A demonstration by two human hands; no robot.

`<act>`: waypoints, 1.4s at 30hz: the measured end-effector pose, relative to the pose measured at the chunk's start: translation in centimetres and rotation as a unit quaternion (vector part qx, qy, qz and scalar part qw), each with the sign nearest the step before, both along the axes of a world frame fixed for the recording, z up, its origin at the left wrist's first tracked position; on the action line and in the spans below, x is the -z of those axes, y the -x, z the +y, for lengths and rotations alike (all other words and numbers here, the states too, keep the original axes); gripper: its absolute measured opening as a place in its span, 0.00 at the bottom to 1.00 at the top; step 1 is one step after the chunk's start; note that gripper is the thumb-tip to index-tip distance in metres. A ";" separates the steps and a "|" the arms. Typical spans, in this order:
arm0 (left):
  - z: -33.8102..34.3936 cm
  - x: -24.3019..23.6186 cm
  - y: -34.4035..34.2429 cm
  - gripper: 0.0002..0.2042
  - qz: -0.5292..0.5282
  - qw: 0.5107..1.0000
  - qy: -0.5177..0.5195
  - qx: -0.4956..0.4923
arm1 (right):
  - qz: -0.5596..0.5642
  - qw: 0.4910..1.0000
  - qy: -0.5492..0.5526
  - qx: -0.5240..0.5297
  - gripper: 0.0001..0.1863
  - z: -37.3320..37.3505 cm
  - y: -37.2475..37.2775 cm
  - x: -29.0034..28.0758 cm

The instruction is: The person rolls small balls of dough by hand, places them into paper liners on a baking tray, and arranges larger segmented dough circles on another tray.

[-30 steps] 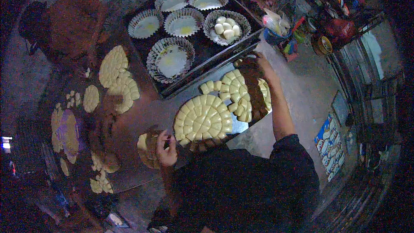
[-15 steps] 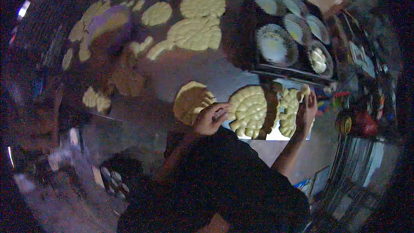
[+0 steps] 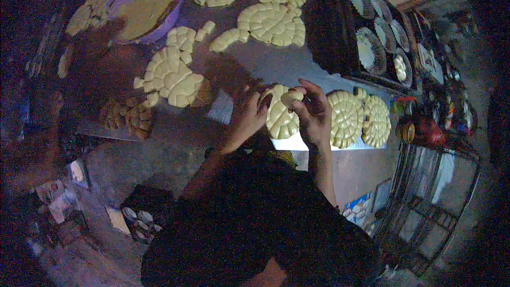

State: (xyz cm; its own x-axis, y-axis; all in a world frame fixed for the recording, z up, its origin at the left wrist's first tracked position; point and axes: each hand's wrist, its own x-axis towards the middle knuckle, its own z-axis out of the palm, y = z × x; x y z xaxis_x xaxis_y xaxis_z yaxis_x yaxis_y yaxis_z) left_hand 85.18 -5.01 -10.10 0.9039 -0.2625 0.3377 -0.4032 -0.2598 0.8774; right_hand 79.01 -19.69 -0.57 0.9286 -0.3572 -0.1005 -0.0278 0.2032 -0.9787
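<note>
Pale yellow dough pieces (image 3: 280, 119) lie pressed together in a round patch on the lit work surface, directly before me. Over that patch my right hand (image 3: 314, 111) pinches a small flattened dough piece (image 3: 291, 98) between thumb and fingers. Close to its left, my left hand (image 3: 248, 117) is curled, its fingertips at the patch's left edge; shadow hides what they hold, if anything. Two more glossy round dough clusters, a nearer one (image 3: 345, 119) and a farther one (image 3: 376, 120), sit to the right of my hands.
At back right stands a black tray (image 3: 348, 37) with fluted paper liners, one holding dough balls. A purple basin (image 3: 172, 18) with a tan mass inside is at back left. Large dough clusters (image 3: 276, 24) spread across the far table. Metal racks (image 3: 425, 207) stand at lower right.
My right hand has come left from the far-right dough cluster and now holds a small dough piece over the middle patch. The view has shifted, and dough at left once shadowed now shows.
</note>
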 end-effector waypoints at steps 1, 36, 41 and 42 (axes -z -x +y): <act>-0.5 -0.7 -1.4 0.07 -0.019 1.000 0.023 -0.003 | 0.024 0.996 0.089 0.013 0.15 0.0 -0.2 0.5; 14.1 -0.4 -5.1 0.20 0.204 0.882 0.340 -0.252 | 0.061 0.914 -0.025 -0.401 0.29 20.0 -18.1 -2.9; 18.4 0.7 -6.1 0.19 0.238 0.869 0.360 -0.240 | -0.097 0.796 0.437 -0.406 0.26 22.7 -31.2 1.7; 19.2 0.9 -6.1 0.19 0.245 0.865 0.376 -0.223 | -0.074 0.749 0.516 -0.409 0.27 23.0 -32.8 2.8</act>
State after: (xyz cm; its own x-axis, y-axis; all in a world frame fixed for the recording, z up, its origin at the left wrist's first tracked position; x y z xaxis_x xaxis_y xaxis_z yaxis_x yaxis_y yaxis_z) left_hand 91.31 14.19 -11.03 0.9420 0.2758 -0.1912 0.0589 0.4249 0.9033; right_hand 111.79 3.31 -3.40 0.8528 0.5209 -0.0367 0.3947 -0.6891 -0.6077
